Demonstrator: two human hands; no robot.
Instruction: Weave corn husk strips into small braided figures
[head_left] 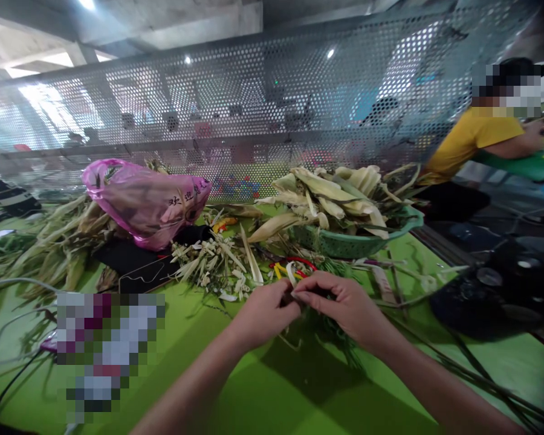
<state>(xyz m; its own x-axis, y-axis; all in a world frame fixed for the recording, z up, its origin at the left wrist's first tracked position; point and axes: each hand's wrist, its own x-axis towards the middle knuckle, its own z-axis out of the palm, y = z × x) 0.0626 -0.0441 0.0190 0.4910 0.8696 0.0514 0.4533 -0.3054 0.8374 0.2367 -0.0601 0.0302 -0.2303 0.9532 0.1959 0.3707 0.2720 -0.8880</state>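
My left hand (266,311) and my right hand (342,305) meet over the green table (281,393), fingers pinched together on a small dark plant piece I cannot make out. Green stalks (330,332) lie under and below the hands. Just beyond the hands lie red and yellow bits (290,267) and a heap of cut pale husk pieces (217,263).
A green basket (358,241) piled with corn husks stands behind the hands. A pink plastic bag (147,202) sits at the left on dark cloth, beside more husks (58,248). A perforated metal screen (254,103) backs the table. A person in yellow (471,142) sits at the right.
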